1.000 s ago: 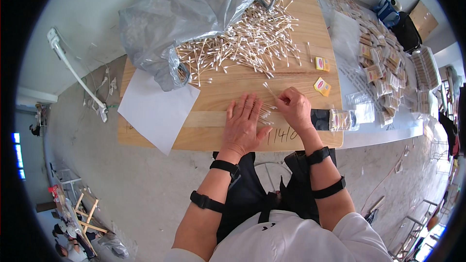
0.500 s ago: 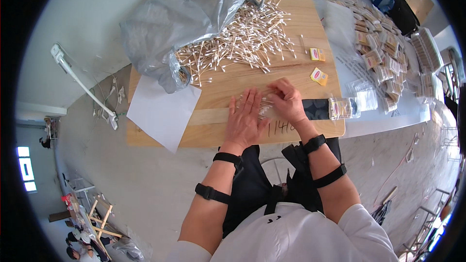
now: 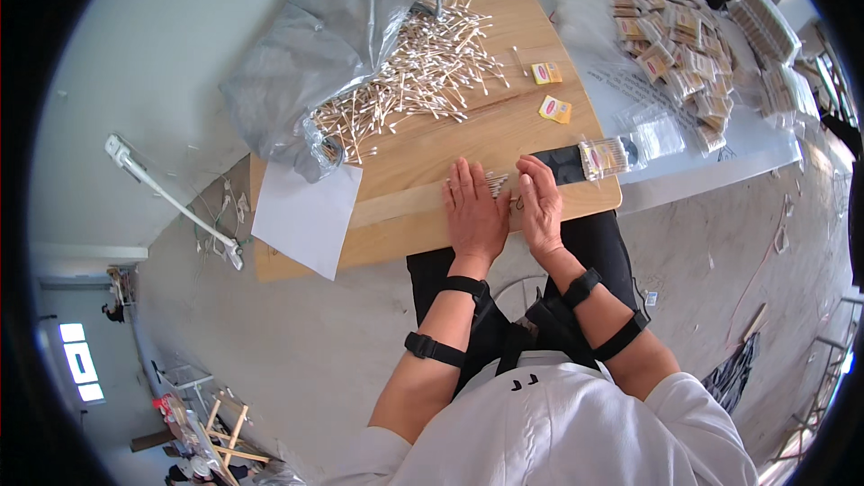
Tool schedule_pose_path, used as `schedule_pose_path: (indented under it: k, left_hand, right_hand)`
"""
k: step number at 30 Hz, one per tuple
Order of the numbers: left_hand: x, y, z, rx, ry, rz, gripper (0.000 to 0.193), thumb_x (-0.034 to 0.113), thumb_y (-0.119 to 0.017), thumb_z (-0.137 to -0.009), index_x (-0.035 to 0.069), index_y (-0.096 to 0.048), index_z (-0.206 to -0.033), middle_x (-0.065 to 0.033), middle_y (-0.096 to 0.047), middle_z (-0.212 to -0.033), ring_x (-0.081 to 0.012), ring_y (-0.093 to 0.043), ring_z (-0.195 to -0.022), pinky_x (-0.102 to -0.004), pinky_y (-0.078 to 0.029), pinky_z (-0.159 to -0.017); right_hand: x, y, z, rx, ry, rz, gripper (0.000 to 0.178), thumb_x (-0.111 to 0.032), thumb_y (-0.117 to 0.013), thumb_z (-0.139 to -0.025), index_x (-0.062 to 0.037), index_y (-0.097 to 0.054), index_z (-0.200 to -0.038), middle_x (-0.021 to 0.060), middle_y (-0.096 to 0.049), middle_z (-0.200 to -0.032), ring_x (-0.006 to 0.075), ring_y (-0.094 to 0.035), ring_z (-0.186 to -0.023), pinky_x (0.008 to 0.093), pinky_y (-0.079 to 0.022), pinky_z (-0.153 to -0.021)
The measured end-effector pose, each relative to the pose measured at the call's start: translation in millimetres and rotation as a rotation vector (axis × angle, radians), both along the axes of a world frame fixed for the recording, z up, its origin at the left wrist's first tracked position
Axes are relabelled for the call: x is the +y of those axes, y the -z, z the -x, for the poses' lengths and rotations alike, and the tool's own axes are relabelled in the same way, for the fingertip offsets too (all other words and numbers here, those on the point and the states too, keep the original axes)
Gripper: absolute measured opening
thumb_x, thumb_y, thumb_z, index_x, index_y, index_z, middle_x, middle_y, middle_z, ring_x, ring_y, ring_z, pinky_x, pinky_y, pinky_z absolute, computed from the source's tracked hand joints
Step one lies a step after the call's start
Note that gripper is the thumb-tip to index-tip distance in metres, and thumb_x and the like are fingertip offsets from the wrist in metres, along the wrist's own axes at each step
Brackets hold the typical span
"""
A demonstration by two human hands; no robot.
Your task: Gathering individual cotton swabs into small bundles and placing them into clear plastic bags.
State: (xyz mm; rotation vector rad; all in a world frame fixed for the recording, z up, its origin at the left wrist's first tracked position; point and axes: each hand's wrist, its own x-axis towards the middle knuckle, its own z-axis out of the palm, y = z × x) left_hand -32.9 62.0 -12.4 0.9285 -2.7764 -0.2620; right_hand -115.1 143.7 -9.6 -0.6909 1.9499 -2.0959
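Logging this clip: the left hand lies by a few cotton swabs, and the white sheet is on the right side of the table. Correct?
Wrong side: the head view shows the white sheet on the left side of the table. The left hand does lie by a few cotton swabs.

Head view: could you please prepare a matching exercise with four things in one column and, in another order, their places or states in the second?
Column 1
1. grey plastic bag
2. white paper sheet
3. left hand
4. two small yellow cards

Column 2
A. back upward, fingers extended, beside a small group of cotton swabs
B. one corner past the near edge of the wooden table
C. lying apart near the table's right edge
D. crumpled, against the big loose swab heap

Right pairs: 1-D, 2-B, 3-A, 4-C
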Motion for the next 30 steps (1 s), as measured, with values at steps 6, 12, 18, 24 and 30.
schedule_pose_path:
  k: [6,12,18,24,30]
  left_hand:
    - [-14.6,4.6,-1.3,0.728,-0.178,-0.342,0.056,0.030,-0.044,-0.100,-0.001,-0.029,-0.145,-0.0219,-0.030,-0.149,-0.0348,-0.027,-0.140,-0.0462,-0.019,-0.115]
    - [-19.1,9.2,12.2,0.827,-0.196,-0.532,0.059,0.042,-0.042,-0.101,-0.002,-0.040,-0.140,-0.0196,-0.044,-0.142,-0.0291,-0.040,-0.133,-0.0382,-0.029,-0.111]
    - [-36.7,-5.3,3.6,0.646,0.004,-0.451,0.044,0.017,-0.065,-0.088,0.001,-0.054,-0.127,-0.0164,-0.057,-0.123,-0.0299,-0.053,-0.113,-0.0380,-0.041,-0.097]
    - [-50.0,-23.8,13.9,0.385,0.073,-0.112,0.021,0.004,-0.072,-0.072,0.005,-0.066,-0.093,-0.0097,-0.060,-0.092,-0.0299,-0.055,-0.093,-0.0389,-0.046,-0.081]
    - [-69.1,-19.7,26.0,0.293,0.139,-0.103,0.012,0.001,-0.070,-0.069,0.007,-0.064,-0.078,-0.0063,-0.058,-0.088,-0.0297,-0.054,-0.089,-0.0423,-0.044,-0.079]
  right_hand:
    - [-9.5,6.1,-1.8,-0.107,0.041,0.115,0.033,-0.017,-0.045,-0.101,0.0025,-0.052,-0.127,0.0161,-0.047,-0.137,0.0274,-0.045,-0.128,0.0338,-0.034,-0.107]
    - [-37.5,3.9,-11.4,-0.080,0.021,0.089,0.034,-0.018,-0.045,-0.101,0.0036,-0.052,-0.126,0.0183,-0.048,-0.137,0.0287,-0.046,-0.128,0.0347,-0.035,-0.106]
    - [-34.4,16.1,6.1,-0.297,0.053,0.216,0.033,-0.021,-0.050,-0.100,0.0032,-0.055,-0.122,0.0138,-0.061,-0.122,0.0217,-0.056,-0.115,0.0315,-0.041,-0.100]
    - [-28.1,10.0,10.3,-0.217,0.054,0.102,0.033,-0.022,-0.053,-0.099,0.0024,-0.056,-0.121,0.0113,-0.062,-0.118,0.0175,-0.057,-0.107,0.0298,-0.044,-0.094]
    - [-29.1,5.9,7.8,-0.290,0.042,0.124,0.032,-0.021,-0.054,-0.098,0.0016,-0.056,-0.121,0.0102,-0.063,-0.113,0.0162,-0.057,-0.103,0.0283,-0.044,-0.091]
